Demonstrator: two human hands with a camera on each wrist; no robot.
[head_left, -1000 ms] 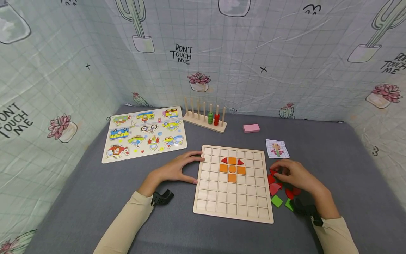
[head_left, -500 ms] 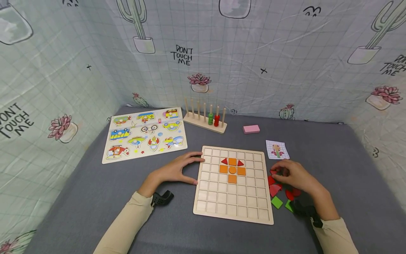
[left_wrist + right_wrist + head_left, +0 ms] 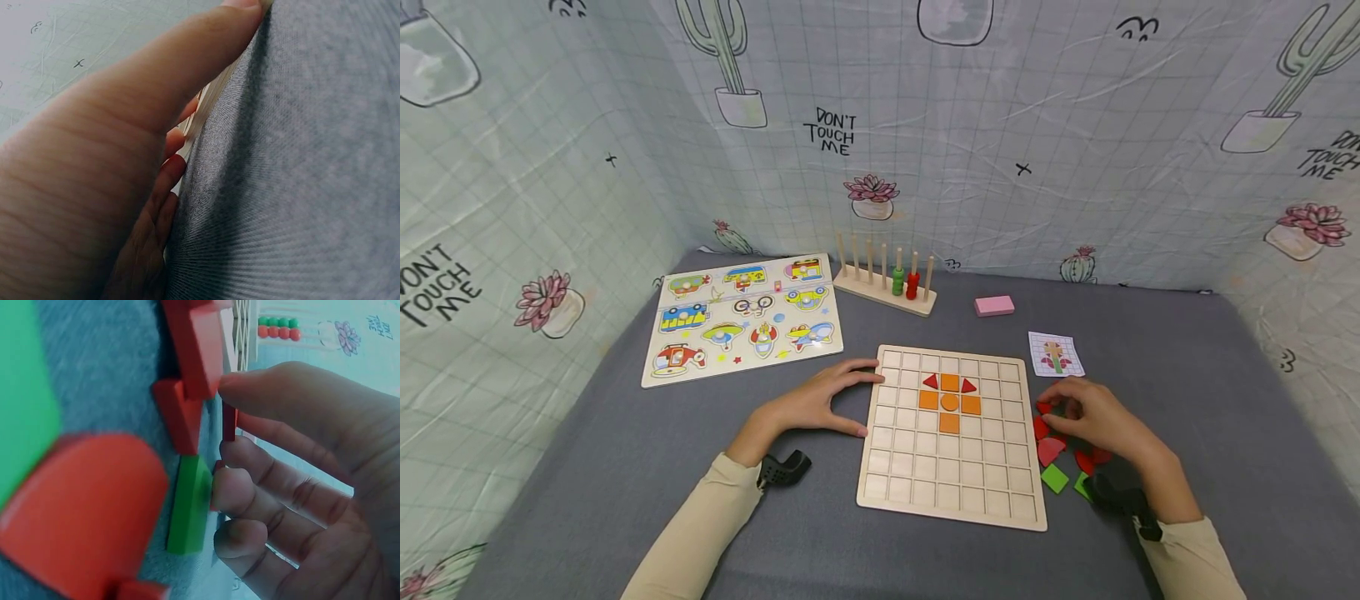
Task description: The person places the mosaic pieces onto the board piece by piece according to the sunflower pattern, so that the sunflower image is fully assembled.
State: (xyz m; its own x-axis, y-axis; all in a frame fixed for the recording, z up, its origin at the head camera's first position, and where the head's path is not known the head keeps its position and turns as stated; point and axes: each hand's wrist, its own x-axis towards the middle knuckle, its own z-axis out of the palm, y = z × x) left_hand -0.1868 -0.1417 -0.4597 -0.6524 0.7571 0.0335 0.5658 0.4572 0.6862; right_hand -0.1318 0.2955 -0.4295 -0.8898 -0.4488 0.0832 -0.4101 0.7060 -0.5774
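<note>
My left hand (image 3: 816,400) rests at the left side of a wooden grid board (image 3: 917,492), thumb and fingers spread, fingertips touching its edge. On the board lie several orange squares (image 3: 950,423) around an orange disc (image 3: 950,402), with two red triangles (image 3: 968,386) beside the top square. Right of the board, my right hand (image 3: 1093,412) bends over a pile of loose pieces. Between its thumb and a finger it pinches a small red piece (image 3: 229,422), seen edge-on, so its shape is hidden. Nearby lie a red rounded piece (image 3: 1051,452) and a green square (image 3: 1055,478).
A small printed pattern card (image 3: 1056,354) lies beyond my right hand. Behind the board are a pink block (image 3: 994,306) and a peg stand (image 3: 880,293) with green and red beads. A vehicle puzzle board (image 3: 745,333) lies at the back left.
My right hand has shifted very slightly among the red pieces, its fingers closing around the small red one. The left hand and the board stay as they were.
</note>
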